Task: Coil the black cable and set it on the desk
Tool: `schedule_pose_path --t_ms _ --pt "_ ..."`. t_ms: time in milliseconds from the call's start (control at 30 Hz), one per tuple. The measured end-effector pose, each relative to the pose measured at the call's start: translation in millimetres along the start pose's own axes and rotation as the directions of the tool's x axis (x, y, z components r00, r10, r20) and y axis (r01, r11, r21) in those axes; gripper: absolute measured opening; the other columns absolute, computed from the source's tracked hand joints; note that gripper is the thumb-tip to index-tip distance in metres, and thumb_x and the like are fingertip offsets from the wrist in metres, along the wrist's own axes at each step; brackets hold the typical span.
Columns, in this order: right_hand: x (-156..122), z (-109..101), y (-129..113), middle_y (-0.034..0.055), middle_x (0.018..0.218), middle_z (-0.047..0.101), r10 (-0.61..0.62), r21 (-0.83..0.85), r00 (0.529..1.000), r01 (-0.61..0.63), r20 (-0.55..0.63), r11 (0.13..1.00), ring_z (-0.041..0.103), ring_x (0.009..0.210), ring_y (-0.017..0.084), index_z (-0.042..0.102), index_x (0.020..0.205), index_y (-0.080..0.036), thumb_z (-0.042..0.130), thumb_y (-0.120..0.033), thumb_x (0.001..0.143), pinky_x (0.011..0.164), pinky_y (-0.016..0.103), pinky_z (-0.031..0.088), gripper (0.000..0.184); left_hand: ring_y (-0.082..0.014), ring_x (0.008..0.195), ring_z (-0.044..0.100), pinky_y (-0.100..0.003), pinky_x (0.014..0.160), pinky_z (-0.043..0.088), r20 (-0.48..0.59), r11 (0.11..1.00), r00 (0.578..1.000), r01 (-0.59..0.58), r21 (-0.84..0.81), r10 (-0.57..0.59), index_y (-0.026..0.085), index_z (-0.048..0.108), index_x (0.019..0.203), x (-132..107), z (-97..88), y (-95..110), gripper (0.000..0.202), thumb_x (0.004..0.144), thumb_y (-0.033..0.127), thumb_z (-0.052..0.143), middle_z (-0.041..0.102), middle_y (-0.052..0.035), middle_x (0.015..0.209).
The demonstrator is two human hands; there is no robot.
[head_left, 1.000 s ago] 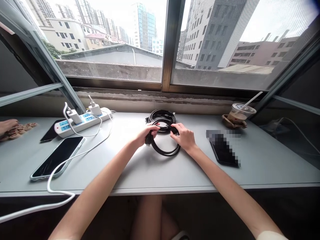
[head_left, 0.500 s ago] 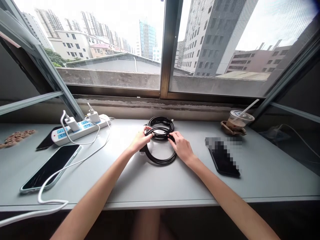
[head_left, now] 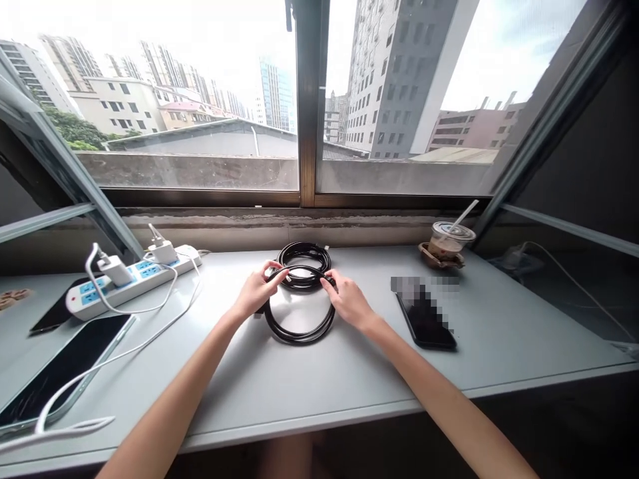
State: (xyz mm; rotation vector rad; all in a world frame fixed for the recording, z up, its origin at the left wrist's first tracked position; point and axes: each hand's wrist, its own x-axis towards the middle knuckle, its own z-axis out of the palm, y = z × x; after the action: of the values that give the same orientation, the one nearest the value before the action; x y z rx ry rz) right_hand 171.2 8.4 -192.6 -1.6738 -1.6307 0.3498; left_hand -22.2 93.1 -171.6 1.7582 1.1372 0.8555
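Observation:
A looped black cable (head_left: 300, 337) rests on the grey desk between my hands. My left hand (head_left: 258, 290) is closed on the upper left of its loop, thumb and fingers pinching it; a dark end piece shows just below that hand. On the upper right of the same loop, my right hand (head_left: 347, 299) pinches the cable between thumb and fingers. Directly behind lies a second coiled black cable (head_left: 302, 246), partly covered by the first loop, with a light-coloured plug at its right edge.
At left are a white power strip (head_left: 182, 261) with chargers, a phone (head_left: 64, 366), another dark phone (head_left: 50, 311) and a white cord (head_left: 134, 351). A black phone (head_left: 426, 322) lies right, partly pixelated. Behind it stands a drink cup (head_left: 449, 241) in a brown holder.
The camera view has shifted, so the desk things sit further left in the picture. Both hands still grip the front cable, its upper part now arched more evenly between them.

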Motion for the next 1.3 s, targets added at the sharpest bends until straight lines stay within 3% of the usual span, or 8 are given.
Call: schedule_pose_path --t_ms 100,300,433,600,767,1033,1167,1300 --pt "-1 -1 0 0.0022 0.082 0.065 0.027 0.077 0.999 -0.031 0.042 0.997 0.059 0.06 0.014 0.05 0.105 -0.022 0.035 -0.038 0.092 0.059 0.025 0.045 0.025 -0.0053 0.037 0.027 -0.018 0.042 0.017 -0.048 0.996 0.998 -0.033 -0.078 0.029 0.019 0.05 0.086 -3 2.5 7 0.042 0.067 0.055 0.063 0.032 0.0109 0.042" --pt "3 -1 3 -0.0004 0.078 0.061 0.095 0.277 0.994 -0.104 0.046 0.955 0.049 0.041 0.01 0.047 0.107 -0.024 0.037 -0.044 0.089 0.037 0.022 0.039 0.029 -0.0052 0.039 0.033 -0.018 0.042 0.02 -0.06 0.975 0.99 0.113 -0.192 -0.127 0.018 0.049 0.088 -3 5.1 10 0.053 0.058 0.056 0.07 0.042 0.0095 0.044" --pt "8 -3 10 -0.0018 0.074 0.06 0.156 0.422 0.987 -0.158 0.039 0.893 0.043 0.032 0.008 0.049 0.107 -0.024 0.042 -0.05 0.085 0.027 0.021 0.032 0.035 -0.0082 0.049 0.046 -0.019 0.046 0.029 0.032 0.955 0.978 0.21 -0.21 -0.208 0.015 0.051 0.1 -3 0.8 9 0.06 0.056 0.051 0.073 0.054 0.0052 0.056" --pt "16 -4 23 -0.0011 0.072 0.057 0.227 0.571 0.974 -0.176 -0.02 0.802 0.043 0.032 0.006 0.052 0.111 -0.019 0.047 -0.057 0.079 0.027 0.02 0.028 0.05 -0.0124 0.069 0.058 -0.021 0.055 0.038 0.246 0.94 0.955 0.23 -0.253 -0.167 0.015 0.039 0.125 -7 1.1 3 0.069 0.067 0.041 0.068 0.063 0.0003 0.075" --pt "21 0 33 -0.0048 0.065 0.05 0.269 0.658 0.961 -0.161 -0.067 0.736 0.039 0.035 0.002 0.054 0.107 -0.016 0.058 -0.064 0.068 0.034 0.019 0.032 0.061 -0.0147 0.06 0.059 -0.023 0.05 0.041 0.392 0.953 0.898 0.27 -0.139 -0.197 0.016 0.035 0.125 -11 9.6 -1 0.064 0.071 0.031 0.066 0.066 -0.0022 0.072" --pt "16 -1 26 0.0045 0.091 0.064 0.249 0.67 0.968 -0.212 0.042 0.712 0.053 0.053 0.008 0.048 0.128 -0.02 0.074 -0.041 0.061 0.037 0.017 0.039 0.074 -0.0091 0.045 0.052 -0.022 0.045 0.044 0.111 0.923 0.985 0.164 -0.347 -0.133 0.011 0.037 0.124 -9 7.6 5 0.057 0.074 0.022 0.063 0.058 0.0022 0.065" --pt "13 9 25 0.01 0.102 0.065 0.235 0.64 0.971 -0.214 0.053 0.738 0.046 0.043 0.004 0.045 0.133 -0.018 0.075 -0.03 0.058 0.029 0.017 0.033 0.082 -0.0061 0.043 0.046 -0.018 0.042 0.039 -0.028 0.926 0.994 0.09 -0.368 -0.108 0.012 0.042 0.12 -4 7.8 -1 0.049 0.077 0.023 0.062 0.055 0.0046 0.062" --pt "16 19 31 0.0112 0.11 0.063 0.236 0.642 0.971 -0.164 -0.027 0.749 0.037 0.032 -0.001 0.044 0.134 -0.02 0.069 -0.03 0.063 0.025 0.018 0.029 0.076 -0.0068 0.044 0.048 -0.019 0.044 0.04 -0.027 0.91 0.994 0.088 -0.404 -0.108 0.01 0.041 0.122 -4 10.3 -5 0.055 0.075 0.022 0.066 0.057 0.0036 0.064"
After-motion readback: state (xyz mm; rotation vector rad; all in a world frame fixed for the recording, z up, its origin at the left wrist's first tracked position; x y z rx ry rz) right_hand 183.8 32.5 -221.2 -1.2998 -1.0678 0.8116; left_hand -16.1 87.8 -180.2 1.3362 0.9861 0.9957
